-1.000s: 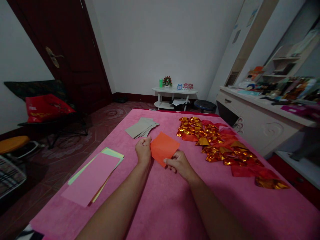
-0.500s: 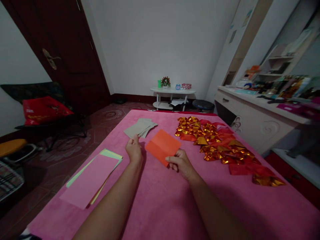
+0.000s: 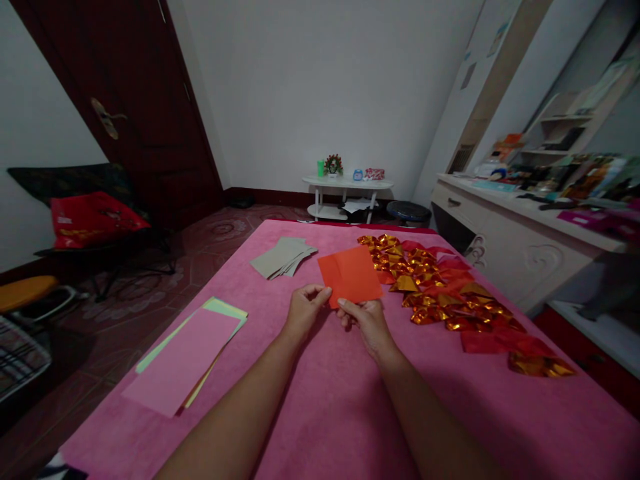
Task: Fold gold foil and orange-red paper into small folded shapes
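pinching the near edge of the orange paper (image 3: 350,275), left hand (image 3: 305,310) and right hand (image 3: 367,320), above the pink tablecloth (image 3: 325,407)

Dim indoor light, soft shadows, warped edges

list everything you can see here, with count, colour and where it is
red paper sheet: one, orange-red, held up above the table middle
grey cards: one fanned stack, grey, far left of the table
pastel sheets: one stack, pink on top with green and yellow edges, near left of the table
foil pieces: many, gold and red, heaped along the right side of the table
table cover: one, pink, over the whole table
side table: one, white, against the far wall, small items on top
door: one, dark brown, left
red cushion: one, on the dark chair, left
desk: one, white, cluttered, right
left hand: pinching the sheet's lower left corner
right hand: pinching the sheet's lower edge
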Demonstrator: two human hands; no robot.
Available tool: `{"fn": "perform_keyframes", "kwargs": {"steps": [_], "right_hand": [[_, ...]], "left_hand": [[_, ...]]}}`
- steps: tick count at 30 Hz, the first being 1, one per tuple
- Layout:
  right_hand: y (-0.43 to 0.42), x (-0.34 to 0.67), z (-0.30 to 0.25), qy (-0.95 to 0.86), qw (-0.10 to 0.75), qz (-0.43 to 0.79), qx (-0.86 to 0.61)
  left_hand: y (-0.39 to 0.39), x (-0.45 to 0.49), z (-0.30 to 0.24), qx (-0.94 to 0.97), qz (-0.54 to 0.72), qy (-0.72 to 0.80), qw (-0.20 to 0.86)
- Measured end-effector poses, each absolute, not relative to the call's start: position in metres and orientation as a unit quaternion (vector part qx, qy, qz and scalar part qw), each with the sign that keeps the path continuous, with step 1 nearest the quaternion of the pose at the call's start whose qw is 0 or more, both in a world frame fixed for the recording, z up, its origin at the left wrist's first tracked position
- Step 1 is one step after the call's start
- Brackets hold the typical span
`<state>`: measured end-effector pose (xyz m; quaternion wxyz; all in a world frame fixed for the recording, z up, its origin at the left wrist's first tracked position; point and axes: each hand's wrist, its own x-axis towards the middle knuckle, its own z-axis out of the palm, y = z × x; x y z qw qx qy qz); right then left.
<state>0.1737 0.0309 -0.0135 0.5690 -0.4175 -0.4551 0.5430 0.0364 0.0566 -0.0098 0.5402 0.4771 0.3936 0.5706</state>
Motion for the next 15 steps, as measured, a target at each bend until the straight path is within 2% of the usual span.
{"fn": "perform_keyframes", "kwargs": {"steps": [4, 7, 10, 15], "right_hand": [[0.03, 0.176, -0.014, -0.482, 0.542, 0.55, -0.414], [0.034, 0.181, -0.015, -0.425, 0.593, 0.555, -0.4], [0.038, 0.189, -0.014, -0.321, 0.636, 0.596, -0.37], [0.04, 0.195, -0.01, -0.306, 0.624, 0.636, -0.336]], "left_hand": [[0.066, 0.028, -0.016, 0.447, 0.607, 0.389, 0.529], [0.072, 0.018, -0.018, 0.422, 0.614, 0.382, 0.547], [0.075, 0.007, -0.016, 0.436, 0.577, 0.373, 0.581], [0.074, -0.003, -0.012, 0.537, 0.462, 0.375, 0.598]]}}
